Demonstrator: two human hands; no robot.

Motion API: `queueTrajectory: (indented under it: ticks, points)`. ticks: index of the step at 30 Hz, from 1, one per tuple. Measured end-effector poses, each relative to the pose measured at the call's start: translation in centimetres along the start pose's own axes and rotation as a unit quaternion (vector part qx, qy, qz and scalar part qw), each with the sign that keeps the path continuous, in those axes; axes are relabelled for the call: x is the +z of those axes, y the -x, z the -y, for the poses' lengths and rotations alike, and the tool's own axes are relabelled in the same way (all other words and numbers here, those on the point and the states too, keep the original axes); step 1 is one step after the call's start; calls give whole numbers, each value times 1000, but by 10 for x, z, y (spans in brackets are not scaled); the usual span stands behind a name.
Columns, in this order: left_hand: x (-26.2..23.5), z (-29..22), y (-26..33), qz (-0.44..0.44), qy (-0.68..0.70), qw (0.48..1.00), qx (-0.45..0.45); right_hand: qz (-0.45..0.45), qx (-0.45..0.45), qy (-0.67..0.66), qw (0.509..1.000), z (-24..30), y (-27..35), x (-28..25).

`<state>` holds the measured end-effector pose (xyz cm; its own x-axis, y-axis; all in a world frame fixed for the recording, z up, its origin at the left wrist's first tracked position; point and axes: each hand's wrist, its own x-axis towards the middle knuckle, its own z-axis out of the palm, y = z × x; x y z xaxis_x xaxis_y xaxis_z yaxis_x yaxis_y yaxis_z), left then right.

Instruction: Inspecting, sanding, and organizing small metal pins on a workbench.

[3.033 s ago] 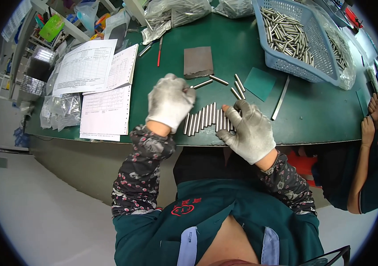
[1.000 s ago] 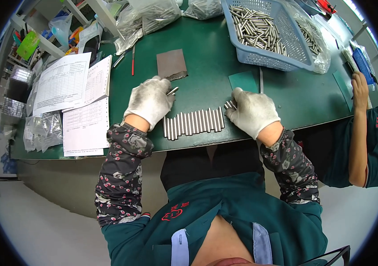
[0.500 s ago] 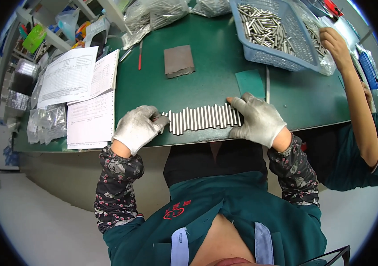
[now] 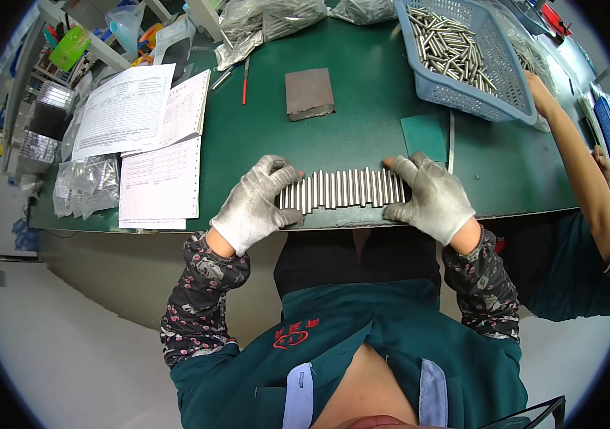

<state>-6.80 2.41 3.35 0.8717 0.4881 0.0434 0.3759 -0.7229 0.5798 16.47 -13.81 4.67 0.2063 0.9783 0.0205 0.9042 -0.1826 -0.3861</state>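
Observation:
A row of short metal pins [image 4: 343, 189] lies side by side on the green tabletop near its front edge, with slightly uneven ends. Around the row's left end curls my left hand [image 4: 256, 201], in a greyish-white glove, fingers at the far side and thumb at the near side. My right hand [image 4: 434, 198], gloved alike, clasps the right end the same way. Bare fingertips poke out of both gloves. The outermost pins are partly hidden by the hands.
Beyond the row sit a brown block [image 4: 310, 94] and a green square sheet [image 4: 423, 138]. A blue basket [image 4: 476, 107] of loose pins stands far right, beside a co-worker's arm [image 4: 578, 154]. Papers [image 4: 159, 187] lie left, near a red thin tool [image 4: 245, 81]. Bags [image 4: 274, 18] line the back.
My left hand has moved from pinching at the row's left end to spanning that end with fingers and thumb. The right hand keeps its hold. The whole view has shifted slightly.

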Motion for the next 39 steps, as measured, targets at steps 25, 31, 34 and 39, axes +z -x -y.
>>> queueTrajectory:
  ticks: [25, 31, 34, 39]
  points:
    - [7, -3, 0, -36, -61, 997, 38, 12, -60, 59, 996, -1, -1, 9]
    - [1, -21, -2, -59, -179, 982, 23, -57, -1, 5, 998, -6, 19, -22]
    - [8, -35, -15, -80, -187, 974, 101, -163, 20, 29, 986, -34, 32, -13]
    - [45, -39, -34, -77, -235, 956, 156, -204, 88, 107, 969, -47, 33, 3]
